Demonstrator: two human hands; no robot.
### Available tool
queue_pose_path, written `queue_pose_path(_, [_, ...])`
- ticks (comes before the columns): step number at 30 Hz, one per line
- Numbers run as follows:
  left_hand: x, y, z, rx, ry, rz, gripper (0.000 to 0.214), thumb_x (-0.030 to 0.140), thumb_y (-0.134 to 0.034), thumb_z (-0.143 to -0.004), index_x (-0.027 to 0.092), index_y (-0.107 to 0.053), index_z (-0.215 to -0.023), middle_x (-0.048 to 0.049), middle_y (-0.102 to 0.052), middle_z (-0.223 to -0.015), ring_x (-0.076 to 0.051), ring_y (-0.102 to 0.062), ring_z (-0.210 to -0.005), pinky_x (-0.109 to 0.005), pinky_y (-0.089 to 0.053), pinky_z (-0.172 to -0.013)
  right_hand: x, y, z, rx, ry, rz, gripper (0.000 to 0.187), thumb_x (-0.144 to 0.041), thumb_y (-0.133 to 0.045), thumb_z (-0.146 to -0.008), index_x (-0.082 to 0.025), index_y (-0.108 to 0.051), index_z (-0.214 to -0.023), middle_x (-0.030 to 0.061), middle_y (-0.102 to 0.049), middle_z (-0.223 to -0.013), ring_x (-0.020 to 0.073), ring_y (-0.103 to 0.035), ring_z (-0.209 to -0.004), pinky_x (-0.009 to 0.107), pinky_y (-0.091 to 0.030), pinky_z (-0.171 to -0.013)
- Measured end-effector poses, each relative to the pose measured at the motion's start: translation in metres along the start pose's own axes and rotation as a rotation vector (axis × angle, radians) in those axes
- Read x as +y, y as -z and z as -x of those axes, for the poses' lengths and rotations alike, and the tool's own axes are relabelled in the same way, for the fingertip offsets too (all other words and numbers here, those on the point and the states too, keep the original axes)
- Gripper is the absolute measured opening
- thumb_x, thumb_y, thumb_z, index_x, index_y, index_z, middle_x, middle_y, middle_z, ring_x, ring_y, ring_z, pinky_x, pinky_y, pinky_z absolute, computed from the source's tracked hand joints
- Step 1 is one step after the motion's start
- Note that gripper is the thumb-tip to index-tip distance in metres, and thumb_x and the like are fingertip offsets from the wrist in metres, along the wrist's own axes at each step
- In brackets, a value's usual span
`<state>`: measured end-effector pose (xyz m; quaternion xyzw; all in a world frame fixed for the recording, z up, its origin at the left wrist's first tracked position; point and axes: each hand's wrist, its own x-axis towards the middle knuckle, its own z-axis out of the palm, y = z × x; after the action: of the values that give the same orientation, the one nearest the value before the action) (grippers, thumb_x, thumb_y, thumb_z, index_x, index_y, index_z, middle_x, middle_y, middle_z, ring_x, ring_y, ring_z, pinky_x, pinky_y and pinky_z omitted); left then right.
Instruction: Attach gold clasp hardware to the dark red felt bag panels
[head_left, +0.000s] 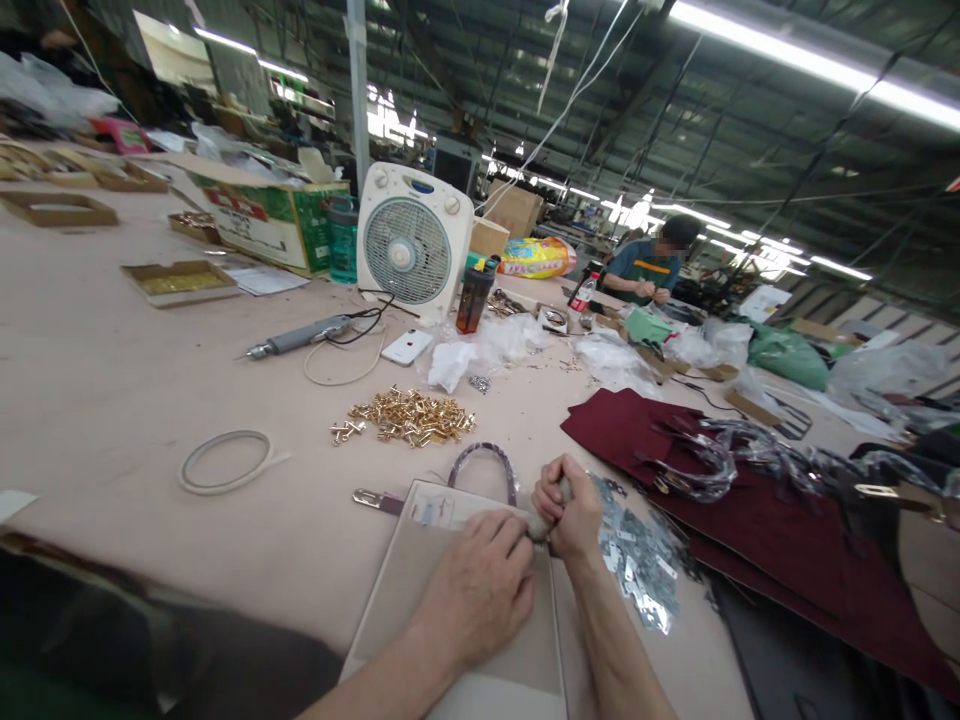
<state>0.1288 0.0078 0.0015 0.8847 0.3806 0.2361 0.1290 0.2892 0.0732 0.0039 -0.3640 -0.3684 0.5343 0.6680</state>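
A flat beige bag panel (405, 590) with pale borders lies before me, with a dark wrapped handle loop (484, 450) at its far edge. A dark strap with a gold metal end (367, 498) sticks out at its left. My left hand (480, 580) rests on the panel, palm down, fingers stretched towards its far right corner. My right hand (570, 505) is closed round a tool with a rounded grey-brown end (538, 525), just beyond the left fingertips. Its exact kind is unclear. Beside my right forearm lie many flat silvery metal plates (637, 560).
Gold-coloured metal fittings (416, 415) are heaped beyond the panel. A roll of tape (225, 462), a grey electric screwdriver (300, 337), a phone (406, 346) and a box fan (412, 240) lie farther off. Maroon bag pieces (750, 510) spread at right. A co-worker (645, 265) sits across the table.
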Motion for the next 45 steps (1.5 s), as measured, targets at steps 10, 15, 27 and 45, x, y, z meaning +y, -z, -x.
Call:
queue_pose_path(10, [-0.008, -0.015, -0.004, 0.061, 0.023, -0.098, 0.066, 0.048, -0.055, -0.098, 0.016, -0.044, -0.154, -0.0122, -0.051, -0.159, -0.033, -0.041, -0.147, -0.051, -0.02, -0.128, 0.016, -0.007, 0.058, -0.113, 0.485, 0.389, 0.044, -0.04, -0.062, -0.098, -0.02, -0.055, -0.06, -0.0009, -0.05, -0.057, 0.0129, -0.045, -0.054, 0.029, -0.035, -0.054])
queue_pose_path(15, [-0.007, -0.013, -0.008, 0.017, 0.066, -0.112, 0.069, 0.059, -0.054, -0.097, 0.016, -0.051, -0.15, -0.0123, -0.052, -0.159, -0.033, -0.045, -0.145, -0.05, -0.02, -0.128, 0.0, -0.007, 0.057, 0.012, 0.489, 0.299, 0.039, -0.04, -0.056, -0.102, -0.02, -0.058, -0.069, -0.0034, -0.048, -0.059, 0.0113, -0.041, -0.049, 0.026, -0.033, -0.049])
queue_pose_path(27, [-0.006, -0.009, -0.005, 0.057, 0.073, -0.092, 0.072, 0.062, -0.06, -0.092, 0.014, -0.056, -0.146, -0.0139, -0.056, -0.155, -0.033, -0.048, -0.142, -0.051, -0.026, -0.124, -0.001, -0.011, 0.066, 0.165, 0.457, 0.012, 0.042, -0.044, -0.054, -0.101, -0.021, -0.052, -0.066, -0.0077, -0.034, -0.053, 0.0071, -0.03, -0.038, 0.021, -0.026, -0.04])
queue_pose_path(45, [-0.005, -0.011, -0.007, 0.037, 0.082, -0.052, 0.066, 0.056, -0.062, -0.09, 0.014, -0.058, -0.142, -0.0145, -0.055, -0.155, -0.035, -0.05, -0.137, -0.053, -0.025, -0.124, 0.017, -0.018, 0.045, 0.171, 0.434, 0.31, 0.046, -0.043, -0.053, -0.103, -0.021, -0.054, -0.063, -0.0065, -0.039, -0.05, 0.0088, -0.032, -0.04, 0.022, -0.025, -0.039])
